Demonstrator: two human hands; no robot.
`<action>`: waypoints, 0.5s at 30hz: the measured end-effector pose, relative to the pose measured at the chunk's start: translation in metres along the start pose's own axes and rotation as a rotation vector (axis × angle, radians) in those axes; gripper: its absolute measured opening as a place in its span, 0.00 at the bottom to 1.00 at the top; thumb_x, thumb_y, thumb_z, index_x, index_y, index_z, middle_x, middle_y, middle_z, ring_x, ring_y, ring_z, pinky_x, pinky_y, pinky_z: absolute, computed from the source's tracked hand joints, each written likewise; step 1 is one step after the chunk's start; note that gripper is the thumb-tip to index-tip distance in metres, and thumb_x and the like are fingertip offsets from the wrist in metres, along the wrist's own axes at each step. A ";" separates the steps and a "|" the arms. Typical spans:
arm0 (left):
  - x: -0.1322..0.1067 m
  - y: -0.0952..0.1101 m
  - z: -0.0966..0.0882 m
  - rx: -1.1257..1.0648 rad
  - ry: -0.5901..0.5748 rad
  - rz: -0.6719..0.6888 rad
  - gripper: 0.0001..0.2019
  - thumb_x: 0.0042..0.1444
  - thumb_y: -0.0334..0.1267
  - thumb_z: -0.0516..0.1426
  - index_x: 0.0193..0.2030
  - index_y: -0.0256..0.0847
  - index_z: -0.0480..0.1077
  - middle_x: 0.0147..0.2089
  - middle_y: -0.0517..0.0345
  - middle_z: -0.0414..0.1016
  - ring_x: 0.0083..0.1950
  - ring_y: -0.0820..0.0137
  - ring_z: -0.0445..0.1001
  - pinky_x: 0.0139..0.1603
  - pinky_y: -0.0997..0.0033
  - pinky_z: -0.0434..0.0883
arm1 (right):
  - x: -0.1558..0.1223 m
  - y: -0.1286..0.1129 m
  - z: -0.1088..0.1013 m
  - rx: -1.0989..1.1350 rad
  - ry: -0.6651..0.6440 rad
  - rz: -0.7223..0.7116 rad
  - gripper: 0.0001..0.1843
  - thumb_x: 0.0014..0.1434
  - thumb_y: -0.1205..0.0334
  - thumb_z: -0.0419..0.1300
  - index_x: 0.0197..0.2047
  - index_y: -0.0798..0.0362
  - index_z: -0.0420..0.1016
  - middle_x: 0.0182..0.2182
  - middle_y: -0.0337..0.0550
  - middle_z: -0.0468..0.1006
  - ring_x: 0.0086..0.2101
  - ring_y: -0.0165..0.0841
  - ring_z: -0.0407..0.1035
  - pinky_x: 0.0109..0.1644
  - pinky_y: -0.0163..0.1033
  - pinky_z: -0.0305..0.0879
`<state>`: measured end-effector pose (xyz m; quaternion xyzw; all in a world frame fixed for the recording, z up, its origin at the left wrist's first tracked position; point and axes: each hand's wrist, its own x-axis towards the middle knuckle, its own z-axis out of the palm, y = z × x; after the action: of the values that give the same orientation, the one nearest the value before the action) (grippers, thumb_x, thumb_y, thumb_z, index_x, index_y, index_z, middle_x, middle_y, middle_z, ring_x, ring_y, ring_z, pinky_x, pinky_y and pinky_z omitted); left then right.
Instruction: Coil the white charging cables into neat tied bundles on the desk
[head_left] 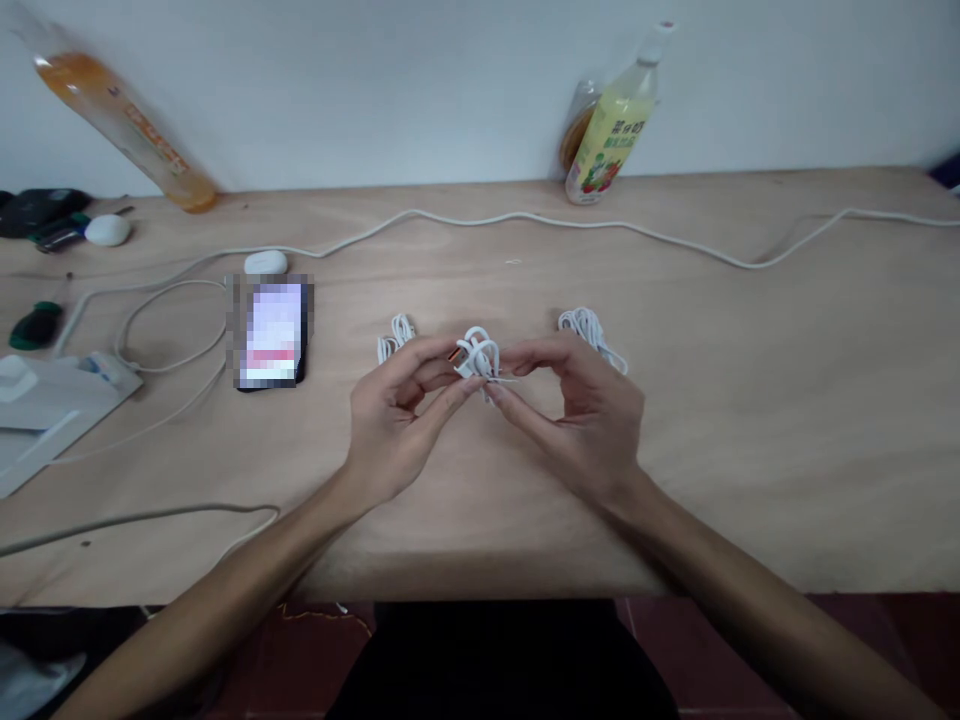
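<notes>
Between my two hands, above the middle of the table, is a coiled white USB cable (484, 352) with an orange-lined plug end showing on its left. My left hand (405, 410) pinches the bundle near that plug with thumb and fingers. From the other side my right hand (581, 410) has its thumb and fingertips closed on the bundle, where a thin white strand sticks out. Behind my left hand lies one coiled white cable (397, 335), partly hidden by the fingers. Another coiled white cable (589, 330) rests just beyond my right hand.
A phone (271, 332) lies to the left, with a white case (266, 263) behind it. A long white cord (517, 217) runs across the back. An orange drink bottle (127, 130) and a yellow-labelled bottle (615, 130) stand by the wall. A white box (56, 400) sits at far left.
</notes>
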<state>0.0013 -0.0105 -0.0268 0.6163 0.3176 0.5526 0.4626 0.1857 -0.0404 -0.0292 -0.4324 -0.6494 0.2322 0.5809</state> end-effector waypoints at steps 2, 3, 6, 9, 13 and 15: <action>-0.001 -0.001 0.000 -0.001 -0.005 0.003 0.14 0.61 0.35 0.73 0.52 0.42 0.81 0.49 0.54 0.88 0.48 0.63 0.90 0.53 0.64 0.88 | 0.001 -0.002 -0.001 -0.021 -0.007 -0.004 0.12 0.66 0.69 0.71 0.49 0.43 0.82 0.41 0.38 0.86 0.41 0.37 0.78 0.48 0.48 0.76; -0.001 -0.001 0.000 0.001 -0.006 0.006 0.14 0.61 0.36 0.73 0.53 0.42 0.81 0.50 0.53 0.88 0.48 0.63 0.90 0.54 0.63 0.88 | 0.001 -0.002 -0.001 -0.035 -0.008 -0.005 0.12 0.66 0.69 0.71 0.49 0.43 0.83 0.41 0.38 0.86 0.41 0.37 0.78 0.48 0.48 0.76; -0.001 -0.001 -0.001 0.015 0.002 0.026 0.14 0.62 0.36 0.73 0.54 0.43 0.81 0.51 0.54 0.88 0.48 0.64 0.90 0.54 0.63 0.87 | 0.002 -0.004 -0.001 -0.058 -0.006 0.001 0.10 0.66 0.68 0.71 0.47 0.43 0.83 0.38 0.37 0.85 0.39 0.37 0.78 0.47 0.48 0.76; 0.000 0.000 0.000 0.026 0.008 0.050 0.13 0.62 0.36 0.72 0.52 0.43 0.81 0.50 0.55 0.88 0.48 0.65 0.89 0.53 0.65 0.87 | 0.002 -0.004 0.000 -0.034 0.000 0.017 0.09 0.65 0.68 0.72 0.45 0.43 0.84 0.37 0.37 0.85 0.39 0.37 0.78 0.46 0.47 0.75; 0.003 0.002 -0.001 0.036 0.002 0.052 0.14 0.60 0.35 0.74 0.51 0.43 0.81 0.46 0.57 0.88 0.44 0.66 0.89 0.49 0.68 0.87 | 0.002 -0.002 0.001 0.033 -0.018 0.067 0.10 0.65 0.68 0.73 0.45 0.43 0.85 0.38 0.36 0.85 0.40 0.37 0.77 0.48 0.47 0.74; 0.004 0.003 -0.002 0.048 0.008 0.057 0.15 0.58 0.36 0.75 0.50 0.43 0.81 0.45 0.57 0.87 0.43 0.66 0.89 0.47 0.68 0.87 | 0.002 -0.002 0.001 0.085 -0.033 0.107 0.10 0.65 0.68 0.73 0.46 0.42 0.86 0.39 0.36 0.86 0.40 0.36 0.77 0.48 0.47 0.75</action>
<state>-0.0005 -0.0073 -0.0221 0.6339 0.3151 0.5602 0.4303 0.1846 -0.0399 -0.0265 -0.4377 -0.6243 0.2972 0.5748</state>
